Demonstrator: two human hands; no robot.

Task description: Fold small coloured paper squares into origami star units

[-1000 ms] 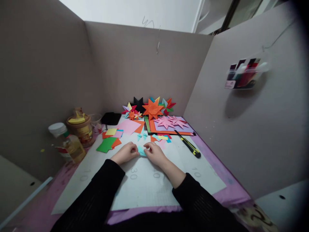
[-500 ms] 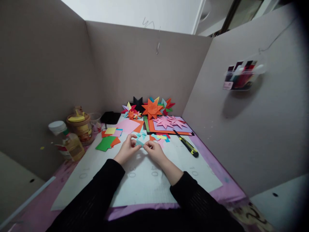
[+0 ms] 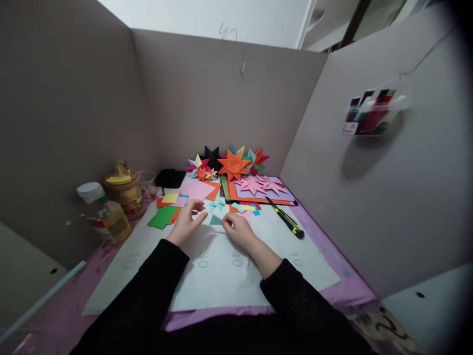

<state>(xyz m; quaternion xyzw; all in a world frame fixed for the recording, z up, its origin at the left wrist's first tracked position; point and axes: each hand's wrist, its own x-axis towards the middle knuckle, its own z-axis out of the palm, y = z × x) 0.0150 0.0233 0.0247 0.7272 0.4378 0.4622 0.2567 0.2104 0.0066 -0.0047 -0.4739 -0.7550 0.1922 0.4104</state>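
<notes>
A small piece of light blue paper (image 3: 216, 220), its visible part roughly triangular, is pinched at its right end by my right hand (image 3: 238, 229). My left hand (image 3: 187, 222) is apart from the paper, to its left, with thumb and fingers spread and nothing between them. Just beyond the hands lie small folded light blue paper pieces (image 3: 217, 206) on the white mat (image 3: 221, 286). Left of my left hand are green (image 3: 162, 217) and other coloured paper sheets. Beyond my right hand sit small paper scraps (image 3: 247, 208).
A yellow and black utility knife (image 3: 286, 221) lies at right. Folded paper stars (image 3: 234, 165) stand along the back, with pink stars (image 3: 252, 185) on stacked sheets. At left are a white-capped bottle (image 3: 111, 219), a brown pot (image 3: 123, 190) and a clear cup (image 3: 147, 181).
My left hand has let go of the light blue paper and moved left, its fingers opening. The right hand still pinches the paper. The camera view has shifted slightly.
</notes>
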